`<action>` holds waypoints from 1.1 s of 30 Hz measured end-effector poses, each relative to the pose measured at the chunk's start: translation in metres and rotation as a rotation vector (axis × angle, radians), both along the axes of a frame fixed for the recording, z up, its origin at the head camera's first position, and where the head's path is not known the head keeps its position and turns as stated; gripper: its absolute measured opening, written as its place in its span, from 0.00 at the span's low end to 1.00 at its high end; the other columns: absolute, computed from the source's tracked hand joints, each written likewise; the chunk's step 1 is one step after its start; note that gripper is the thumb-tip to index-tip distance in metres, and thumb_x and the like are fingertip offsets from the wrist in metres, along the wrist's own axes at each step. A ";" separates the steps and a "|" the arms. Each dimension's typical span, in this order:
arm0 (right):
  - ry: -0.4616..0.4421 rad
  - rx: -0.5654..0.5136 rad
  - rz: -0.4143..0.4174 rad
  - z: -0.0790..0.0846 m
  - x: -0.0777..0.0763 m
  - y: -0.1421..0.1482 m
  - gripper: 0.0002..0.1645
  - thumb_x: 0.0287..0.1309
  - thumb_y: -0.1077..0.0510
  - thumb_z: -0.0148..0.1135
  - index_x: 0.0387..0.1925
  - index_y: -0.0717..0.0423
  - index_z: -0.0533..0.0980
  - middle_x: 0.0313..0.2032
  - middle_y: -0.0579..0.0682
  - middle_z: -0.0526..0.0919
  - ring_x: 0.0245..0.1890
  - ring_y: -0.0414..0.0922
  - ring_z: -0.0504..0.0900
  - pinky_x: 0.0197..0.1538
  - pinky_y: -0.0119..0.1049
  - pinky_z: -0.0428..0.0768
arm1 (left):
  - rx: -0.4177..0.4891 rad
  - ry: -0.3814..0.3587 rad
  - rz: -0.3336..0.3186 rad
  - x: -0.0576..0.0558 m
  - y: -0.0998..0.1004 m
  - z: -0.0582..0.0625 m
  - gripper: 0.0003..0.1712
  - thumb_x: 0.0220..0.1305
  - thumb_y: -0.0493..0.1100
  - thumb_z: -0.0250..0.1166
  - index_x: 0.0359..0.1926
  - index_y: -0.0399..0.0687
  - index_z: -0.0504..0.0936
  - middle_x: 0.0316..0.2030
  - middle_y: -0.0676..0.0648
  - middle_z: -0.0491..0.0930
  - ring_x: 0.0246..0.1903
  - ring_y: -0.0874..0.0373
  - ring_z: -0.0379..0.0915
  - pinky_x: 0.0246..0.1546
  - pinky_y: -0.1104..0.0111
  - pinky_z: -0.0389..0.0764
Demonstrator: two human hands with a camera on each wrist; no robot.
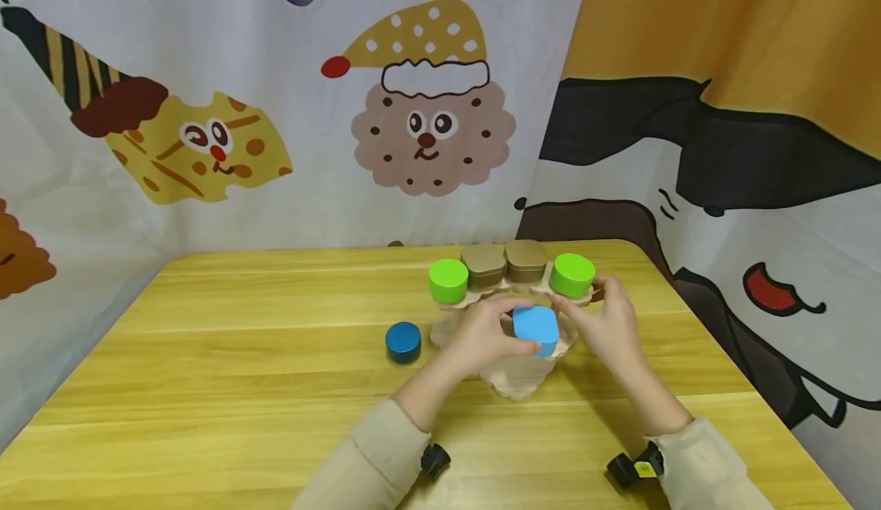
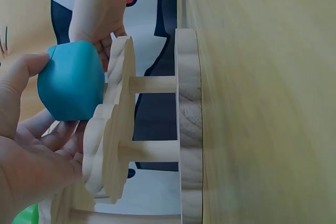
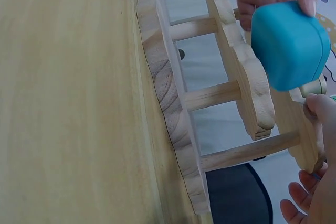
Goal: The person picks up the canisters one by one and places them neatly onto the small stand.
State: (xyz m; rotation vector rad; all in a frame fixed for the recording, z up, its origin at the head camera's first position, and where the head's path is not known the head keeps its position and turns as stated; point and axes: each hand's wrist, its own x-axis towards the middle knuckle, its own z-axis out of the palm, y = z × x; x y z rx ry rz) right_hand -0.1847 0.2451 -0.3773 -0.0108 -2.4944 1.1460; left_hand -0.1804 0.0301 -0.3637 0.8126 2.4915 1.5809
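Observation:
My left hand [image 1: 482, 334] holds a light blue rounded-square box [image 1: 537, 326] between thumb and fingers, at the middle tier of a tiered wooden stand [image 1: 519, 376]. The left wrist view shows the box [image 2: 73, 82] close against the scalloped edge of that tier [image 2: 113, 124]. At the stand's right side, my right hand [image 1: 612, 326] grips the end of the upper tier. Its thumb lies on the near side and its fingers reach round behind, as the right hand [image 3: 320, 156] shows in the right wrist view. Dowels [image 3: 215, 95] join the tiers to the base [image 3: 173, 108].
On the upper tier stand two green round boxes [image 1: 448, 280] at the ends and two brown boxes [image 1: 526, 261] between them. A dark blue round box [image 1: 403, 342] lies on the wooden table [image 1: 206, 388], left of the stand. Behind the table hangs a patterned curtain [image 1: 289, 59].

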 end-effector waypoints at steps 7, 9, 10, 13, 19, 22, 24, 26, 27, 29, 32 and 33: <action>-0.002 -0.005 0.000 0.000 0.000 -0.001 0.45 0.51 0.40 0.70 0.55 0.71 0.65 0.44 0.61 0.70 0.44 0.55 0.67 0.39 0.43 0.65 | -0.001 0.005 0.001 -0.005 0.006 -0.003 0.33 0.49 0.45 0.77 0.59 0.52 0.79 0.55 0.57 0.75 0.40 0.62 0.74 0.37 0.73 0.76; -0.003 -0.005 0.001 0.000 0.000 -0.001 0.44 0.51 0.40 0.70 0.55 0.71 0.65 0.44 0.61 0.70 0.44 0.55 0.67 0.38 0.43 0.65 | 0.001 0.005 -0.005 -0.006 0.007 -0.004 0.33 0.49 0.45 0.76 0.59 0.52 0.79 0.56 0.56 0.75 0.42 0.63 0.73 0.38 0.73 0.75; -0.004 -0.005 0.002 0.000 0.000 -0.001 0.44 0.52 0.40 0.70 0.55 0.71 0.65 0.44 0.61 0.70 0.44 0.55 0.67 0.39 0.43 0.65 | -0.001 0.005 -0.008 -0.006 0.008 -0.004 0.33 0.49 0.45 0.76 0.59 0.52 0.78 0.56 0.56 0.75 0.43 0.63 0.73 0.39 0.73 0.75; -0.007 -0.004 0.002 0.000 0.000 -0.001 0.44 0.52 0.40 0.69 0.55 0.70 0.65 0.44 0.61 0.70 0.44 0.55 0.67 0.39 0.43 0.65 | -0.016 0.011 -0.008 -0.008 0.010 -0.006 0.33 0.50 0.45 0.76 0.59 0.52 0.78 0.57 0.56 0.74 0.49 0.64 0.71 0.45 0.72 0.74; -0.011 -0.011 -0.003 -0.001 0.000 -0.001 0.44 0.52 0.40 0.69 0.56 0.70 0.65 0.44 0.61 0.70 0.44 0.55 0.67 0.39 0.43 0.65 | -0.030 0.018 -0.004 -0.011 0.014 -0.007 0.32 0.50 0.46 0.75 0.59 0.52 0.78 0.58 0.55 0.74 0.53 0.62 0.70 0.49 0.70 0.72; -0.011 -0.011 -0.003 -0.001 -0.001 0.000 0.44 0.53 0.40 0.69 0.56 0.70 0.65 0.44 0.62 0.70 0.44 0.55 0.67 0.39 0.43 0.65 | -0.035 0.025 -0.003 -0.011 0.014 -0.007 0.32 0.51 0.46 0.75 0.59 0.52 0.78 0.57 0.55 0.74 0.53 0.62 0.70 0.49 0.70 0.72; -0.011 -0.012 -0.004 -0.001 -0.001 0.000 0.44 0.53 0.40 0.69 0.56 0.70 0.65 0.44 0.62 0.70 0.44 0.56 0.68 0.39 0.43 0.65 | -0.035 0.030 -0.003 -0.012 0.015 -0.007 0.32 0.50 0.46 0.76 0.59 0.53 0.78 0.57 0.55 0.75 0.52 0.62 0.70 0.49 0.70 0.72; -0.011 -0.017 -0.004 -0.001 -0.001 -0.001 0.44 0.53 0.40 0.69 0.56 0.70 0.65 0.44 0.62 0.70 0.44 0.56 0.68 0.39 0.43 0.64 | -0.030 0.033 -0.008 -0.012 0.015 -0.008 0.32 0.50 0.46 0.76 0.59 0.53 0.78 0.56 0.55 0.75 0.52 0.62 0.70 0.49 0.70 0.71; -0.011 -0.019 -0.003 -0.001 -0.001 -0.001 0.44 0.53 0.40 0.69 0.56 0.70 0.65 0.45 0.62 0.70 0.45 0.56 0.68 0.39 0.43 0.64 | -0.028 0.035 -0.011 -0.012 0.015 -0.008 0.32 0.50 0.46 0.76 0.59 0.53 0.78 0.56 0.55 0.75 0.52 0.62 0.70 0.49 0.70 0.71; -0.008 -0.024 -0.004 -0.001 -0.001 -0.001 0.44 0.53 0.41 0.69 0.56 0.70 0.65 0.45 0.62 0.70 0.45 0.57 0.67 0.39 0.43 0.64 | -0.031 0.042 -0.014 -0.012 0.015 -0.008 0.32 0.51 0.46 0.76 0.59 0.53 0.78 0.56 0.55 0.75 0.53 0.62 0.69 0.50 0.70 0.71; -0.003 -0.029 -0.002 -0.001 -0.001 -0.001 0.44 0.53 0.41 0.69 0.56 0.70 0.65 0.45 0.62 0.70 0.45 0.57 0.67 0.39 0.43 0.64 | -0.039 0.047 -0.019 -0.011 0.015 -0.007 0.32 0.51 0.47 0.75 0.59 0.52 0.78 0.57 0.55 0.74 0.53 0.62 0.69 0.50 0.70 0.71; -0.001 -0.028 -0.002 -0.001 -0.001 -0.001 0.44 0.53 0.41 0.69 0.56 0.70 0.65 0.45 0.62 0.70 0.45 0.57 0.67 0.39 0.43 0.64 | -0.042 0.049 -0.019 -0.011 0.015 -0.007 0.33 0.51 0.47 0.75 0.59 0.52 0.77 0.57 0.54 0.74 0.53 0.62 0.69 0.50 0.70 0.71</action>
